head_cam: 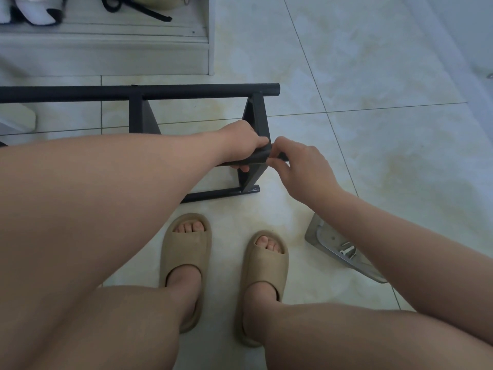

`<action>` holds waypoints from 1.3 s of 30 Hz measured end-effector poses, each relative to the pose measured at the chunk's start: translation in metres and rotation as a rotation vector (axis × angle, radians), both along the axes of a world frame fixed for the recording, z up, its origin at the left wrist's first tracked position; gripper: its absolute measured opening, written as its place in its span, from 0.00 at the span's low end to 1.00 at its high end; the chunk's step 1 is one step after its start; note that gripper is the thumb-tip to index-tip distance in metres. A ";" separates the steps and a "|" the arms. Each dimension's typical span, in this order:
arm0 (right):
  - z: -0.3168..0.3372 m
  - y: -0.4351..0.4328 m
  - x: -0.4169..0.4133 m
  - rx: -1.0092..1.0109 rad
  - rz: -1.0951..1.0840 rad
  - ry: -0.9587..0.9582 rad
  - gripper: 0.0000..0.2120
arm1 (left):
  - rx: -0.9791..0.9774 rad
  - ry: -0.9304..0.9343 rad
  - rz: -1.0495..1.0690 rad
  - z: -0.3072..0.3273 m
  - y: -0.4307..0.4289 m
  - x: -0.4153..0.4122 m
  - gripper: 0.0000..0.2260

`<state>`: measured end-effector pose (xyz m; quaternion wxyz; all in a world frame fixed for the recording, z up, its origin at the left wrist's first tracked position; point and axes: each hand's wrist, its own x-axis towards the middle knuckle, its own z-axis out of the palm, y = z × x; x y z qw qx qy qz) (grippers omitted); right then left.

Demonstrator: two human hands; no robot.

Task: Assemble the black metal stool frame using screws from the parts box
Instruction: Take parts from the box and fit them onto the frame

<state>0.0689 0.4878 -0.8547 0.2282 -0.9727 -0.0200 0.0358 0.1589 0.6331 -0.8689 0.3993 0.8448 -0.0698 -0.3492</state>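
The black metal stool frame (165,90) stands on the tiled floor in front of me, with a long top bar, two flat uprights and a lower bar near my feet. My left hand (244,141) grips the near bar of the frame where it meets the right upright (257,116). My right hand (298,166) pinches at the end of that same bar, fingers curled; whatever sits between the fingertips is hidden. The metal parts box (324,240) lies on the floor at the right, with a few screws (348,251) in it, partly covered by my right forearm.
A grey shoe shelf (106,41) with shoes stands at the back left, close behind the frame. My feet in beige slippers (184,252) are planted just below the frame. A white object (18,120) lies at the left edge. Open tiled floor stretches to the right.
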 end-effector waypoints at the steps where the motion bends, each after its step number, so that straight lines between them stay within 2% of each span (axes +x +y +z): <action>1: -0.001 0.000 0.000 -0.044 0.029 -0.013 0.05 | 0.007 -0.006 -0.015 0.001 0.000 0.000 0.15; 4: -0.003 0.001 0.000 -0.123 0.071 -0.030 0.04 | 0.020 -0.016 -0.017 0.002 0.000 -0.001 0.16; 13: -0.001 0.002 0.004 -0.064 0.017 0.011 0.08 | 0.011 -0.016 -0.024 0.000 0.000 -0.001 0.14; 21: 0.002 -0.005 0.013 0.129 -0.075 0.088 0.09 | -0.029 0.004 0.043 -0.004 0.002 0.001 0.13; 25: 0.006 -0.013 0.016 0.156 -0.067 0.153 0.07 | -0.034 -0.005 0.053 -0.007 0.001 0.002 0.13; 33: 0.004 -0.006 0.020 0.009 -0.069 0.121 0.07 | -0.036 -0.004 0.063 -0.006 0.003 0.003 0.13; 39: 0.016 -0.003 0.030 -0.104 -0.014 0.171 0.09 | -0.044 -0.004 0.066 -0.005 0.003 0.003 0.14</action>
